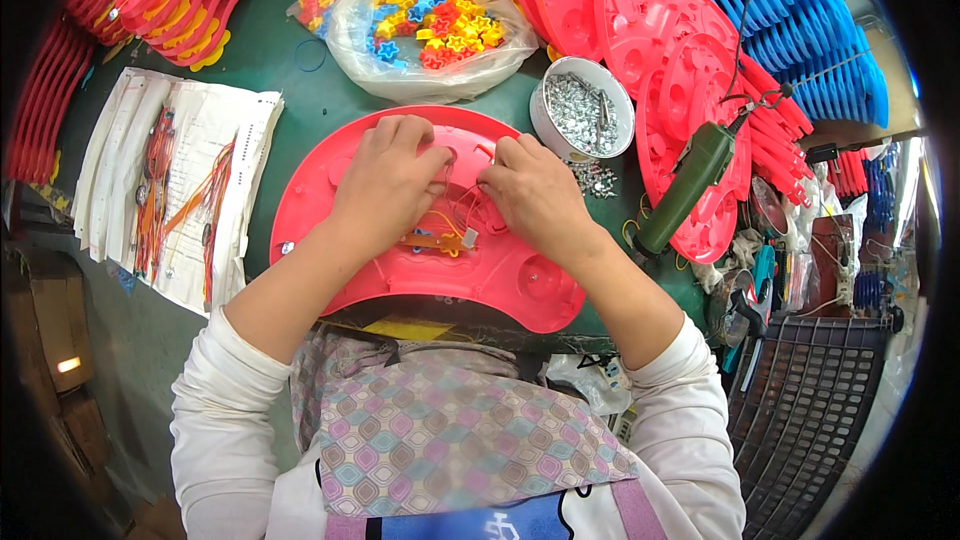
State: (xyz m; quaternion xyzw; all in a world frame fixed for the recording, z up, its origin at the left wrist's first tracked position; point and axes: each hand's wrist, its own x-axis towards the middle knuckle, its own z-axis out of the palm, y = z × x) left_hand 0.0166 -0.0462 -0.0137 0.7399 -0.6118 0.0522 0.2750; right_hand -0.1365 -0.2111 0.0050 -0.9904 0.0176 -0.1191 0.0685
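A red curved plastic shell (465, 285) lies on the green table in front of me, its hollow, moulded side up. Over its far middle, my left hand (395, 170) is closed, fingertips pinched on a thin wire (458, 202). Facing it, my right hand (535, 185) also pinches thin wire against the shell. The exact ends under the fingers are hidden. Just below the hands, a narrow orange-brown circuit board (425, 240) sits in the shell, with a small white connector (470, 237) beside it.
Beyond the shell stand a plastic bag (355, 60) of star-shaped pieces and a white bowl (540, 120) of screws. A green electric screwdriver (690, 185) hangs at right near stacked red shells (645, 0). Wire bundles (155, 185) lie on papers at left; blue parts (830, 50) stand far right.
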